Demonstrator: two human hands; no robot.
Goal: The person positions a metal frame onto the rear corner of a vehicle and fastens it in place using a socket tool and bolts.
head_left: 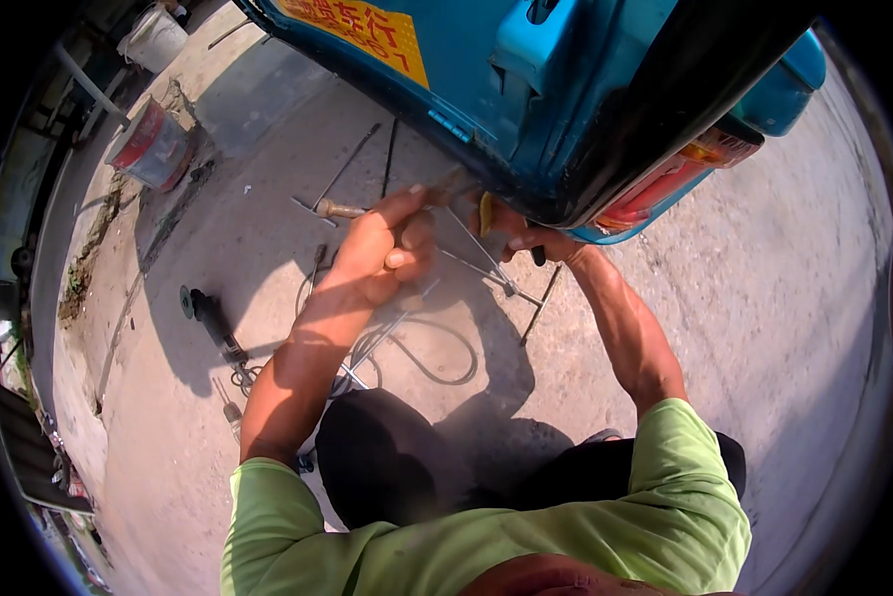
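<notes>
My left hand (387, 248) is closed in a fist below the edge of the blue vehicle body (446, 99). A wooden handle (344, 210) sticks out to its left; the far end past my fingers is brown and blurred, so the tool's kind is unclear. My right hand (541, 238) is closed under the body's lower corner, by the red tail light (655, 189). A yellow piece (486, 214) and a black tip (538, 256) show at its fingers, seemingly a tool's handles. The body hides part of this hand.
T-handled metal rods (511, 288) lie on the concrete floor (764, 298) beneath my hands. A black angle grinder (218, 323) lies to the left, near a looped cable (456, 372). Farther left stand a red-and-grey bucket (153, 149) and a white bucket (153, 40).
</notes>
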